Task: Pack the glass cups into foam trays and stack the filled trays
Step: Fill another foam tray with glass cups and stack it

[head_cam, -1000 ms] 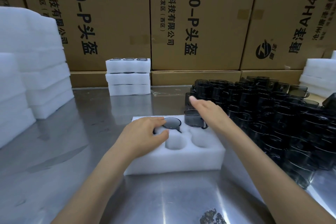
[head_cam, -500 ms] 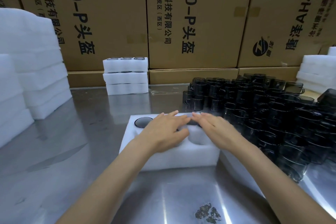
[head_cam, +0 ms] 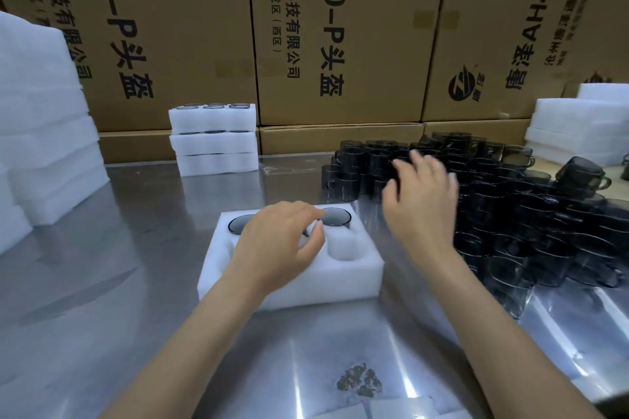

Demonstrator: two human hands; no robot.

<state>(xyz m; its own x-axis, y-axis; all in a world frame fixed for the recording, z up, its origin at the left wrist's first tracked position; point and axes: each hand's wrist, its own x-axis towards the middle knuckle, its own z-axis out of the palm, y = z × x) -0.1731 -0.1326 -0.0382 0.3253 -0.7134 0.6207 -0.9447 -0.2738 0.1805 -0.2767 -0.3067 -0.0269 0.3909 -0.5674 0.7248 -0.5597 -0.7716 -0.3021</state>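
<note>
glass cups [head_cam: 483,201] of smoky dark glass stand crowded in a heap on the right of the steel table [head_cam: 129,282], many still unpacked. the foam tray [head_cam: 289,286] in front of the person has dark cups showing in two back pockets, far left [head_cam: 238,224] and far right [head_cam: 337,216]; the near right pocket [head_cam: 345,247] is bare, and the rest lie under the left hand [head_cam: 282,241], so i cannot tell how many are filled. that hand rests on the tray with fingers loosely curved, gripping nothing i can make out. the right hand [head_cam: 420,194] hovers over the heap's near edge, fingers spread and relaxed, holding nothing, likely going for another cup. by my judgement this tray is partly filled. three filled trays [head_cam: 214,139] sit stacked at the back; spare foam [head_cam: 44,133] is piled at left, and more [head_cam: 578,122] at far right, before cardboard cartons [head_cam: 340,27]. nothing blocks the reach, though the packed cups could knock together.
</note>
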